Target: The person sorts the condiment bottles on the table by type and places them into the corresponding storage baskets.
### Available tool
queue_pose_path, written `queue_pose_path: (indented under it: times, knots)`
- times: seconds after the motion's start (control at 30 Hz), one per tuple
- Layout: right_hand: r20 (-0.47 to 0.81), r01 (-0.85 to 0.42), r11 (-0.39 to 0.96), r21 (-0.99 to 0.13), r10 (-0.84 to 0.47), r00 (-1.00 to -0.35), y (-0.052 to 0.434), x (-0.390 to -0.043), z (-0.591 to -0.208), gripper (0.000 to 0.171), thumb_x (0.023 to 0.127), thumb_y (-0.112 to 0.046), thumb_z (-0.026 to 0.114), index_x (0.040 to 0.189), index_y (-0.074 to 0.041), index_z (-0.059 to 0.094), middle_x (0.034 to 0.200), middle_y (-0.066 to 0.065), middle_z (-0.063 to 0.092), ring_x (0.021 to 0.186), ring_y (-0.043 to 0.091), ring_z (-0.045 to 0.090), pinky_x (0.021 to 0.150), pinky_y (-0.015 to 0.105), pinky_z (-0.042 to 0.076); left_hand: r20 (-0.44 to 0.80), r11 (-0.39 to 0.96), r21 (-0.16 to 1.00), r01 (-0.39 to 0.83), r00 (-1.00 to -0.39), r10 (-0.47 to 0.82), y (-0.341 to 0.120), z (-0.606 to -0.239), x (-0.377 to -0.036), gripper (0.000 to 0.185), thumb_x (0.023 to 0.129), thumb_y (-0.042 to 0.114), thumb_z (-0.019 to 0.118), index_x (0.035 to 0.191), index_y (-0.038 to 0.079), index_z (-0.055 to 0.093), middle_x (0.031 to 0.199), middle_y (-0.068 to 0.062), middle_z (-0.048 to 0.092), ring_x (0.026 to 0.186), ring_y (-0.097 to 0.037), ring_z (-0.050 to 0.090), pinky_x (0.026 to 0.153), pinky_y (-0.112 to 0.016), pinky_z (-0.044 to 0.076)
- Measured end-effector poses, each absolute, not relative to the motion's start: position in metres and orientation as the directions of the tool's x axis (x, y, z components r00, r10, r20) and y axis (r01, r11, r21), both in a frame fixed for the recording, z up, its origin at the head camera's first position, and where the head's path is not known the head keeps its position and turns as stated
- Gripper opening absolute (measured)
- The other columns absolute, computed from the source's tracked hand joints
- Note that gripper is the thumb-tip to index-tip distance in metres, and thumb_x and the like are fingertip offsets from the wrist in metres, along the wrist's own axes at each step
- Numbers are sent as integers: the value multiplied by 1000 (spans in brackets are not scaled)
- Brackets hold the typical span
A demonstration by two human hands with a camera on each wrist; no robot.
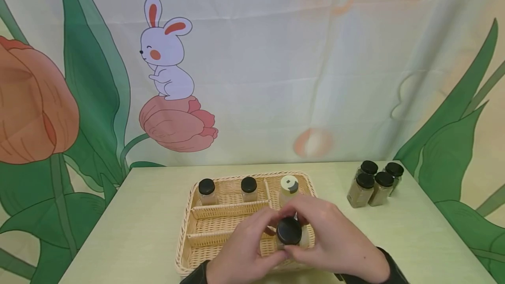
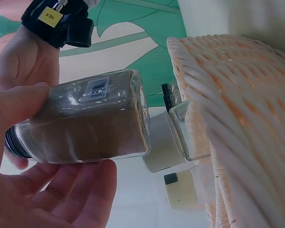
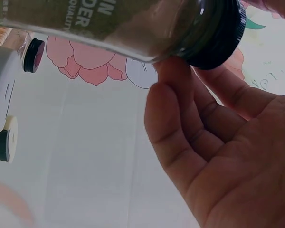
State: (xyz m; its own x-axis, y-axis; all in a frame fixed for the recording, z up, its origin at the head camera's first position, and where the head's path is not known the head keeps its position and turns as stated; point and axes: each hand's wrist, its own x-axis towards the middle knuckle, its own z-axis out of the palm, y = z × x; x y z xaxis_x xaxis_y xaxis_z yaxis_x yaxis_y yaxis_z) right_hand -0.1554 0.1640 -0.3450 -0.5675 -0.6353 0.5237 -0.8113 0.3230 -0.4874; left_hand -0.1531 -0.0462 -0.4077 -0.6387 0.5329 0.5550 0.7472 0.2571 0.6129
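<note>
Both hands hold a clear spice jar of brown powder with a black lid (image 1: 289, 231), above the right part of a wicker basket (image 1: 182, 240). In the left wrist view the jar (image 2: 85, 123) lies across the picture, a barcode on its side. My left hand (image 1: 246, 246) grips it, thumb on one side and fingers on the other. My right hand (image 1: 331, 236) curls round it near the lid; the right wrist view shows those fingers (image 3: 175, 114) against the jar's neck. Part of the printed label (image 3: 92, 16) shows there, ending in "DER".
Two black-lidded jars (image 1: 207, 191) (image 1: 249, 188) stand in the basket's back left compartment. A bottle with a cream and dark top (image 1: 289, 185) stands at its back right. Several black-lidded spice jars (image 1: 360, 189) are grouped on the table's right (image 1: 418, 231). A printed cloth hangs behind.
</note>
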Motion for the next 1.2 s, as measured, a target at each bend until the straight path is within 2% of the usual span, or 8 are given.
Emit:
queue_pose_path:
  times: [0.5,0.8,1.2]
  knots:
    - [562,-847,327,-420,-639,-526,158,-154,-348,55,67,-10,85,115,-20,60,107,-12,59,90,4,57,71,19,51,561,250,610,752,-633,534,-45,-410,-154,51,83,23,79,125,22,51,112,11,59,99,-6,59,78,-17,50]
    - [526,-830,346,-437,-650,-548,157,-153,-348,55,68,-10,84,116,-21,59,106,-11,60,89,4,57,72,18,50,570,253,599,759,-627,532,-45,-410,-155,52,80,20,81,123,22,52,112,12,58,97,-10,60,78,-19,51]
    - [517,-825,372,-425,-648,-559,157,-153,-348,55,68,-14,85,115,-24,59,106,-19,55,89,1,57,73,17,50,551,246,613,751,-629,548,-46,-409,-155,50,84,24,78,125,20,52,114,10,60,100,-4,59,76,-19,52]
